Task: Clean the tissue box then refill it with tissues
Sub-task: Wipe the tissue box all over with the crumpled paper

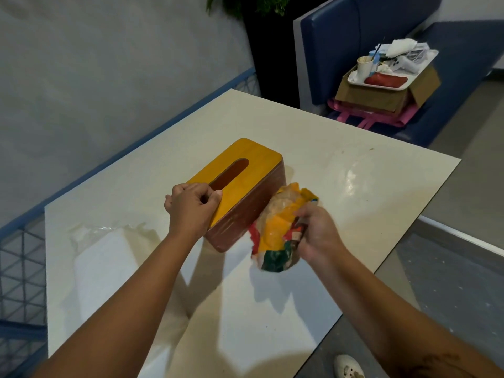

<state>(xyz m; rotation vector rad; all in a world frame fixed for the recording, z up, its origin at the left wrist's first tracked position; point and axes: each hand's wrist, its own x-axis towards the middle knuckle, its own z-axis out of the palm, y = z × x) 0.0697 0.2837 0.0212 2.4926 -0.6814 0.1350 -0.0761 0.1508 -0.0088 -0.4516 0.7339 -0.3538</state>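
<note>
Tissue box (240,186) sitting mid-table (354,170), slot up. Left hand (191,211) gripping its near end, fingers curling over the top. Right hand (319,233) clutching crumpled multicolored cloth (281,227) against the box's right side. Wrapped tissue pack (101,257) lying near the left edge.

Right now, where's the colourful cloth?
Head view, right of centre: the colourful cloth, gripped by the right hand, is just right of the tissue box.

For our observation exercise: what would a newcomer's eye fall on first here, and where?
The yellow-topped tissue box mid-table, its near end gripped by the left hand. Beside it, on its right, the right hand holds a crumpled multicoloured cloth. Behind, a cluttered tray sits on a cardboard box.
</note>
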